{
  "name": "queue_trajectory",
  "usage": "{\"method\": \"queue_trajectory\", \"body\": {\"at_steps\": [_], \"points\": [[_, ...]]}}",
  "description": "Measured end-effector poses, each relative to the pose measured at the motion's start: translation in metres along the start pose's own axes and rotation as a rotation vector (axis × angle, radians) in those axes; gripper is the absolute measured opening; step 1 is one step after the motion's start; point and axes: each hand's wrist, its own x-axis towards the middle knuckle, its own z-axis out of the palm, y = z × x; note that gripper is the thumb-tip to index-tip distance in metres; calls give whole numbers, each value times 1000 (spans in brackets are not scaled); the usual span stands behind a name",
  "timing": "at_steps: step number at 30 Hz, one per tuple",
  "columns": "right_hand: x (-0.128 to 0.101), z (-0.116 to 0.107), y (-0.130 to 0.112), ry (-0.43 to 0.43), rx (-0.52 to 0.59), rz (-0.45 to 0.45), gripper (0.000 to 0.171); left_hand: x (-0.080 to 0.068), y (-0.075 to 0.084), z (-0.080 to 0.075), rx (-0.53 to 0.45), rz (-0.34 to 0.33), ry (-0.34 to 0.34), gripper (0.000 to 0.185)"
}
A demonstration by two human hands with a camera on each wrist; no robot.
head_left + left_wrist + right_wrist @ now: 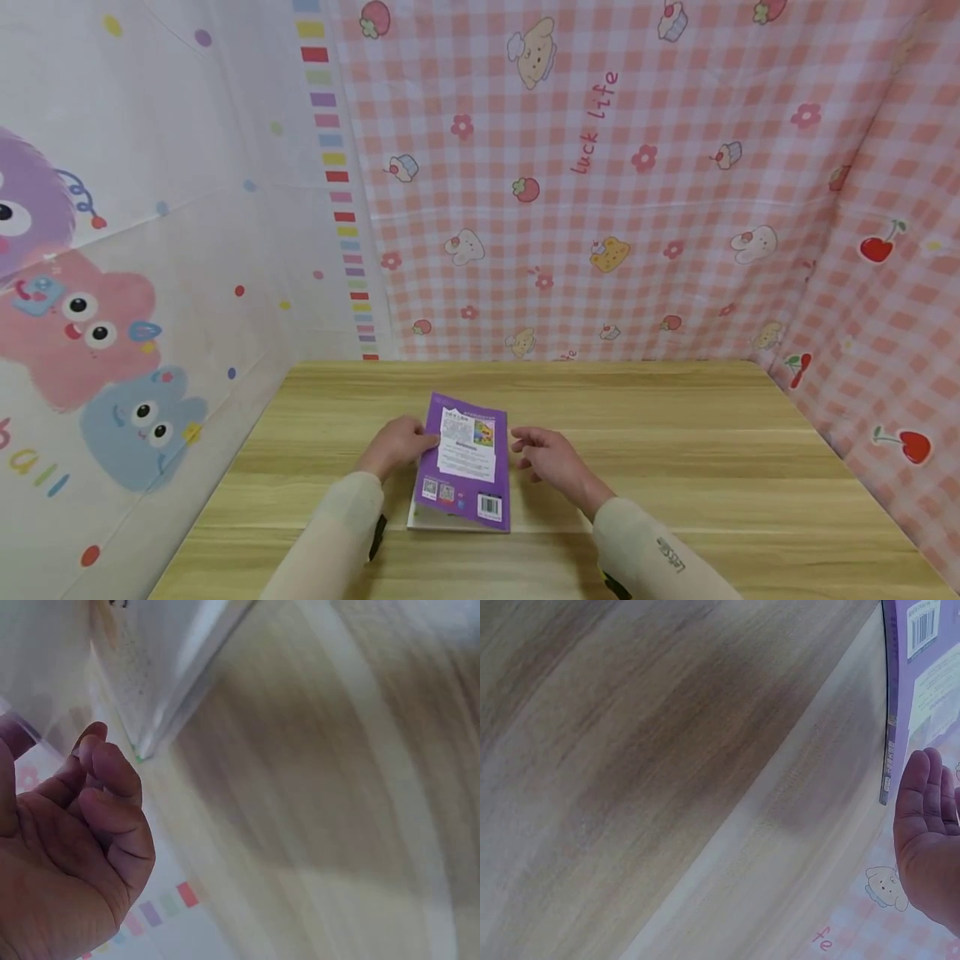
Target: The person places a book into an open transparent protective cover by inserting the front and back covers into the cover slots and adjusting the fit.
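A purple book (465, 467) lies on the table with its back cover up, and that cover is raised along the left side. My left hand (399, 442) pinches the raised cover's left edge between thumb and fingers. In the left wrist view, the lifted sheet stands apart from the white page block (139, 667), with the left hand (82, 840) at its edge. To the right of the spine, my right hand (551, 461) hovers with fingers loosely bent and holds nothing. The right wrist view shows the right hand (930, 840) beside the spine (890, 742).
The wooden table (675, 467) extends around the book on all sides. A pink checked cloth (570, 200) hangs behind it and on the right. A white cloth with cartoon figures (187, 275) hangs on the left.
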Motion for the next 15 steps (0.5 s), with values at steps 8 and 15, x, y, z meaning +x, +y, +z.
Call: {"method": "queue_trajectory", "body": {"at_steps": [8,15], "points": [[2,1,6,-6,-13,-7,41,-7,-12,1,72,-45,27,26],[2,1,10,-25,-15,-6,41,-6,-21,8,125,-84,44,25]]}}
